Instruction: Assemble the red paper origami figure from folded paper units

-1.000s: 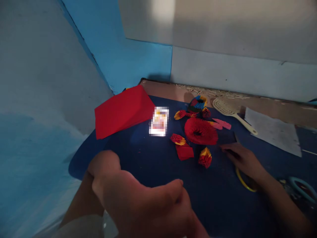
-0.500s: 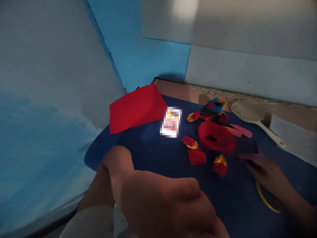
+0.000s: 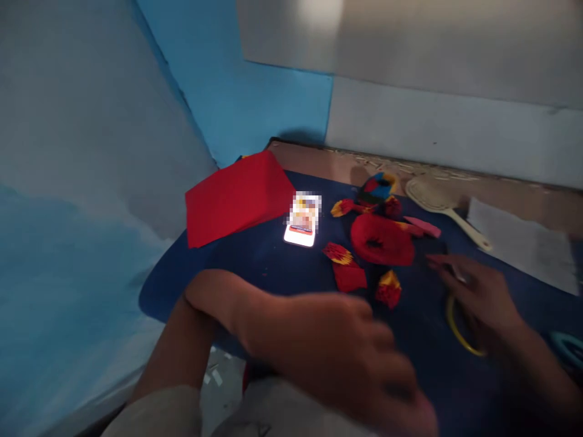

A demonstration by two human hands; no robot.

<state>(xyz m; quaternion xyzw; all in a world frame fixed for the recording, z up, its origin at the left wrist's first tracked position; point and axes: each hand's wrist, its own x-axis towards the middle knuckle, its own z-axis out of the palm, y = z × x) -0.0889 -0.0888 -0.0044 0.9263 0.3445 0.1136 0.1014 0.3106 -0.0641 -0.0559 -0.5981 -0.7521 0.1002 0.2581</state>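
- Our left hand (image 3: 337,346) curls at bottom centre; we cannot tell whether it holds anything.
- Our right hand (image 3: 483,291), right of centre, pinches a shiny thing (image 3: 458,273), too blurred to name.
- Beside it, the red ring (image 3: 392,241) looks formed; pieces (image 3: 388,289) lie apart, seemingly unjoined. What remains, we cannot tell.

The red ring (image 3: 390,240) looks like ridged paper, the hairbrush (image 3: 435,197) smooth plastic.
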